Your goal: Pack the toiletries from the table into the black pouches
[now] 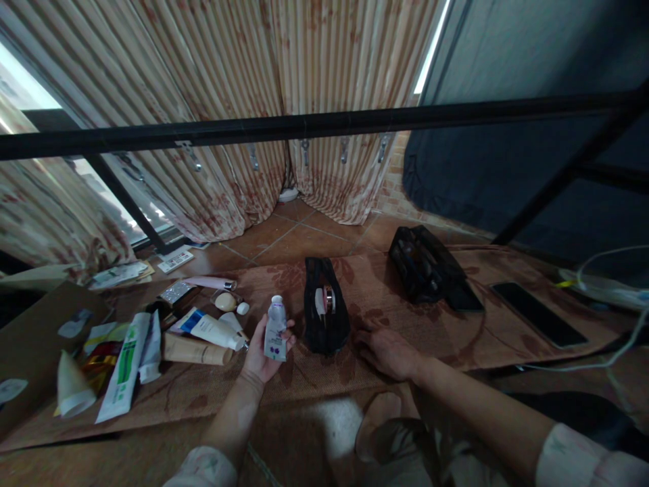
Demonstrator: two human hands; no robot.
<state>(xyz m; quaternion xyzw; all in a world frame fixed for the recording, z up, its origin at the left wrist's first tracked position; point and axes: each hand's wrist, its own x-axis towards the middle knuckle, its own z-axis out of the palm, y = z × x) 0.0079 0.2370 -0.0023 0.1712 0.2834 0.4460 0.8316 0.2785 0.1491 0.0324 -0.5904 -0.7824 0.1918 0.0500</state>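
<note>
My left hand [260, 358] is closed around a small silver-lilac tube [276, 331] with purple print, held upright with its white cap on top. Right of it, a small black mesh pouch [327, 338] lies unzipped on the brown patterned cloth [299, 379]. Inside the pouch are a pinkish-white item [321, 302] and a round item with a shiny rim. Beside the pouch's right side, my right hand [382, 348] rests on the cloth with fingers loosely extended, holding nothing visible.
Several tubes, including a green-and-white tube [124, 368] and a tan tube [197, 350], lie to the left near a cardboard box [35, 338]. Further right are a larger black mesh bag [426, 260] and a dark phone [538, 313]. A black metal rail [304, 126] crosses behind.
</note>
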